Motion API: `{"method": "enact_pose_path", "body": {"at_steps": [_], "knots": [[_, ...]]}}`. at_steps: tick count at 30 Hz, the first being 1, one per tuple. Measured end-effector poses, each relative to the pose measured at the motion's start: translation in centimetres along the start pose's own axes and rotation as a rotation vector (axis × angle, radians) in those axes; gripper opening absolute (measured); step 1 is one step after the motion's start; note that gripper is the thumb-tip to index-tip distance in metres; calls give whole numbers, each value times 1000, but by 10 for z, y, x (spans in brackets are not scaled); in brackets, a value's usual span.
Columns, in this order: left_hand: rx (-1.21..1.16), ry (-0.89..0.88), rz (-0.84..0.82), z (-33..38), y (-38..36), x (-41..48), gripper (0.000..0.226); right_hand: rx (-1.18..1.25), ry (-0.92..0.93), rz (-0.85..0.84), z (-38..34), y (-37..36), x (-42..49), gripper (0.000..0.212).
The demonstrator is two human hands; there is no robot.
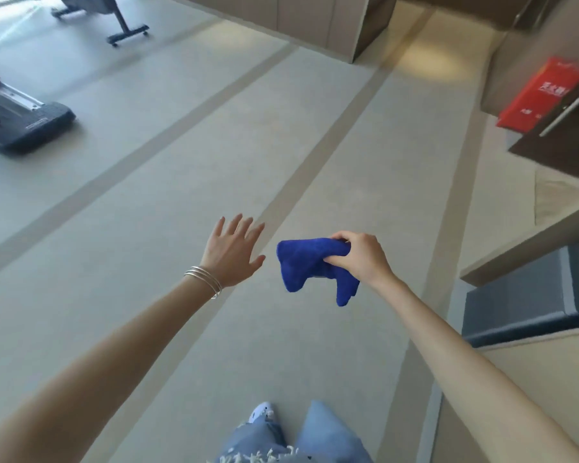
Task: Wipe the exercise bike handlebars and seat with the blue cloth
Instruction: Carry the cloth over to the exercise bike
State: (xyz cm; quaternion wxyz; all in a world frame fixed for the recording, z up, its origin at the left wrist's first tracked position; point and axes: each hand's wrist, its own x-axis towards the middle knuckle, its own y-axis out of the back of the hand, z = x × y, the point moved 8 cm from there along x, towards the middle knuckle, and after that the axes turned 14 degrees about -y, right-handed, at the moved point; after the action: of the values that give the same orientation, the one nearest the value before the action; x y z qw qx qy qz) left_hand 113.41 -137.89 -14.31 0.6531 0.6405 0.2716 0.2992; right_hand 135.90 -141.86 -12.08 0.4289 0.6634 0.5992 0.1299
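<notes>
My right hand [361,257] is closed around a bunched blue cloth [306,265], held out in front of me above the floor, its loose ends hanging down. My left hand [233,250] is stretched forward beside it, fingers spread and holding nothing, with thin silver bangles on the wrist. The two hands are a short gap apart. At the far top left stands the black base and leg of an exercise machine [121,28]; its handlebars and seat are out of view.
A dark machine base [30,123] lies on the floor at the left. A red box [542,95] leans at the right wall, above a dark shelf edge [555,155] and a grey unit [528,299]. Beige striped floor [248,145] stretches ahead. My jeans and shoe show below.
</notes>
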Motion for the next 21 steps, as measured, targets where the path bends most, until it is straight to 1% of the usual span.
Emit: {"method": "enact_pose_path", "body": {"at_steps": [4, 10, 14, 21], "knots": [[-27, 163, 7, -53, -4, -24, 68, -47, 90, -81, -51, -33, 33, 18], [-30, 363, -33, -124, -16, -46, 67, -108, 230, -218, -122, -78, 88, 16], [-14, 466, -23, -175, -6, -24, 66, -118, 314, -280, -172, -87, 140, 14], [-4, 589, -9, -243, 16, 30, 65, -170, 426, -327, -249, -85, 232, 17]]}}
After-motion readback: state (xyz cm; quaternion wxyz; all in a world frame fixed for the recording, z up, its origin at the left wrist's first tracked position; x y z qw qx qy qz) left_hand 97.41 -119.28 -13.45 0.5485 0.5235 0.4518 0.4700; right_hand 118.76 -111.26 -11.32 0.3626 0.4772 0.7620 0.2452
